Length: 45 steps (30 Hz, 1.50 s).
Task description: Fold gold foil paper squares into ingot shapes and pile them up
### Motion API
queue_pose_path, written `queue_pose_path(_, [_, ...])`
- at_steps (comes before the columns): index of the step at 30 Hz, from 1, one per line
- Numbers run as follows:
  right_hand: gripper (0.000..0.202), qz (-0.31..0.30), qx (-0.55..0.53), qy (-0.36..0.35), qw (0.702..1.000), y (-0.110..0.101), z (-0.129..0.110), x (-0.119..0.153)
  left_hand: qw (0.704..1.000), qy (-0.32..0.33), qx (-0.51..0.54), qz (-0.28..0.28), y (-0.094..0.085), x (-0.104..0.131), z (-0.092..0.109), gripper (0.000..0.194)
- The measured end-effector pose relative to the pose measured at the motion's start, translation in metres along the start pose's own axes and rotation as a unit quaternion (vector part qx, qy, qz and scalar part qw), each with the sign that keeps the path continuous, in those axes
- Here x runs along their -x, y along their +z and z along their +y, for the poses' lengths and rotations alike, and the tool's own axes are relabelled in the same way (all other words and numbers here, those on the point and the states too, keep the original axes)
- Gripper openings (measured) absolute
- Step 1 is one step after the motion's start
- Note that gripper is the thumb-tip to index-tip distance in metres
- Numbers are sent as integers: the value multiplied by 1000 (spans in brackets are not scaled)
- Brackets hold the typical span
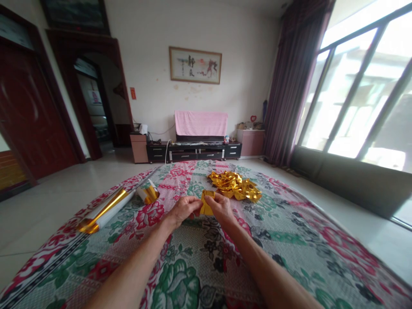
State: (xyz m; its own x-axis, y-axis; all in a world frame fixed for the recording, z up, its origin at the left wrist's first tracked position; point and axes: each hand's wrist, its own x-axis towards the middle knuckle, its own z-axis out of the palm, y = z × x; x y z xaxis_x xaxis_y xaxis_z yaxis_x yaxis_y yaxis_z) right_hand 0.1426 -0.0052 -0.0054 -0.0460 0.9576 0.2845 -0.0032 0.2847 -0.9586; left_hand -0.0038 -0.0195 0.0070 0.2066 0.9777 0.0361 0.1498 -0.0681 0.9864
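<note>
A: Where is the small gold piece [206, 209]?
B: Between the two hands, above the floral cloth [177, 281]; the left hand [180, 210] pinches its left side, thumb and fingers drawn together; the right hand [222, 208] grips its right side, thumb pressed over the front.

A: And what lies around them?
B: A heap of crumpled-looking gold shapes [233, 184] just beyond the right hand and a little to its right; off to the left, well apart from the left hand, a long gold-and-white curled sheet [111, 208]; a smaller curled piece [148, 194] sits between that sheet and the left hand.

A: How are the edges?
B: The cloth's far edge curves round beyond the heap; the long sheet lies near the left edge; patterned cloth spreads to either side of the forearms, widest on the right; past the edge on both sides is pale floor [48, 199].

A: Any writing?
B: The framed picture [195, 65] on the wall bears dark characters, the large upper one seemingly 靜; the others, and any marks on the red strip [133, 93] by the doorway, are too small to read.
</note>
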Motion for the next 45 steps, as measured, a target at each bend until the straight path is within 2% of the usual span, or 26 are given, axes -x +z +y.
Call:
queue_pose_path(4, [27,-4,-14,7,1000,3,-3,3,1000,18,0,7,1,0,-1,27])
queue_pose_path(10, [28,-10,-11,2,1000,4,0,4,1000,5,8,4,-1,0,-1,33])
queue_pose_path(16, [31,-52,-19,-2,998,6,1,6,1000,16,22,14,-4,-3,-2,29])
queue_pose_path(22, [34,-87,-25,28,995,1,2,5,999,7,32,30,-5,-5,-4,27])
queue_pose_path(24, [33,-67,-18,20,997,-1,2,4,998,10,33,50,-5,-5,-5,27])
queue_pose_path(28, [34,40,28,-25,999,-4,2,3,994,9,40,106,-5,-7,-3,26])
queue_pose_path(30, [34,65,51,-36,996,-4,3,3,991,6,45,125,-5,-7,-3,26])
queue_pose_path(38, [30,37,27,-39,998,1,8,1,989,11,42,142,-4,-10,-5,25])
queue_pose_path(45, [46,-28,-59,12,998,4,7,3,992,15,43,121,-2,-8,-5,26])
